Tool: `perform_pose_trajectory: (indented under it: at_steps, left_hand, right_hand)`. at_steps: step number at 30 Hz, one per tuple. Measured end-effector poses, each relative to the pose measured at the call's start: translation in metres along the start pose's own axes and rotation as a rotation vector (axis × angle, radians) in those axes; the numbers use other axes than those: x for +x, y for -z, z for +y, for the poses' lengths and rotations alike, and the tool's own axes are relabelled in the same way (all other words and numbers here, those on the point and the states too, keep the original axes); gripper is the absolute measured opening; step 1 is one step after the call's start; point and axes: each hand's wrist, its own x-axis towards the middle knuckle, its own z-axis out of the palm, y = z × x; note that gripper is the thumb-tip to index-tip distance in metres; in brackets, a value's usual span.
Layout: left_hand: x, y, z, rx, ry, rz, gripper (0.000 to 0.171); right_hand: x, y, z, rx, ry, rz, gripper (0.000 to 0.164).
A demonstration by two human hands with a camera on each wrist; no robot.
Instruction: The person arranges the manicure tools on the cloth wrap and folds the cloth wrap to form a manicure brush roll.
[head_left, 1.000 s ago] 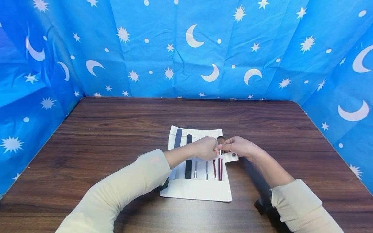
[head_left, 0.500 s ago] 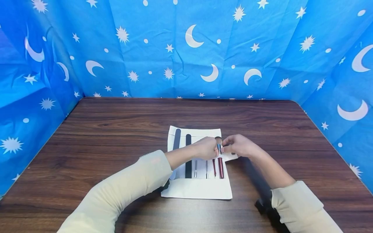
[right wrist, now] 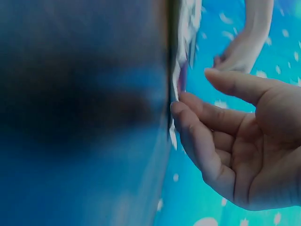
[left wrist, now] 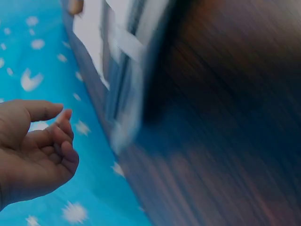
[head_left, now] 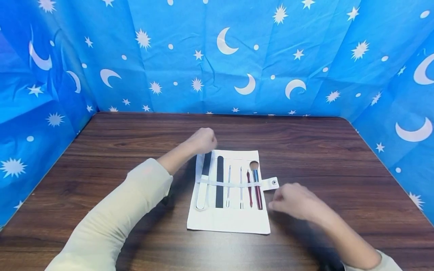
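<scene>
A white fabric tool roll [head_left: 228,222] lies spread flat, with its tools tucked under an elastic band [head_left: 234,184]. From left to right sit a nail file [head_left: 206,165] with a bright glare on its lower half, a black nail file [head_left: 219,195], two slim metal cuticle pushers [head_left: 241,195], a thin dark-red tool [head_left: 249,192] and a red-handled brush [head_left: 258,197]. Over the roll's back left corner is my left hand [head_left: 204,140], its fingers loosely curled around nothing in the left wrist view. My right hand [head_left: 294,201] hovers beside the roll's right edge, fingers bent and holding nothing.
A snap tab [head_left: 271,183] sticks out from the roll's right side. The dark wooden table [head_left: 135,139] is bordered at the back and sides by a blue cloth [head_left: 190,37] with moons and stars.
Both hands have let go of the brush, which now lies under the band. My left hand has moved to the back left; my right hand has drawn back to the near right.
</scene>
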Motion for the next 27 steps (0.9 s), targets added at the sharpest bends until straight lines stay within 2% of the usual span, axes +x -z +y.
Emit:
perform_pose_trajectory:
  at_steps: [3, 5, 9, 12, 14, 19, 22, 27]
  left_hand:
    - [0.003, 0.001, -0.021, 0.074, 0.069, 0.012, 0.044]
    - [0.004, 0.000, -0.033, 0.083, 0.103, -0.001, 0.045]
    - [0.004, -0.004, -0.048, 0.060, 0.115, -0.004, 0.046]
    - [0.003, -0.005, -0.052, 0.037, 0.106, -0.002, 0.046]
    - [0.001, -0.003, -0.054, 0.033, 0.113, -0.017, 0.046]
    - [-0.011, 0.004, -0.059, 0.092, 0.103, -0.060, 0.045]
    - [-0.025, 0.010, -0.057, 0.119, 0.071, -0.074, 0.043]
    - [-0.060, 0.007, -0.046, 0.057, 0.040, -0.047, 0.016]
  right_hand:
    - [-0.009, -0.016, -0.012, -0.060, -0.007, -0.037, 0.024]
    - [-0.013, -0.025, -0.018, -0.120, -0.017, -0.034, 0.032]
    - [-0.015, -0.034, -0.027, -0.189, -0.049, -0.012, 0.038]
    - [-0.014, -0.035, -0.027, -0.162, -0.052, 0.000, 0.035]
    - [-0.012, -0.032, -0.025, -0.090, -0.024, -0.005, 0.032]
    - [-0.005, -0.013, -0.016, 0.074, 0.025, -0.025, 0.022]
    - [0.003, 0.008, -0.009, 0.049, 0.021, 0.001, 0.016]
    - [0.029, 0.043, 0.004, 0.030, 0.035, 0.069, 0.008]
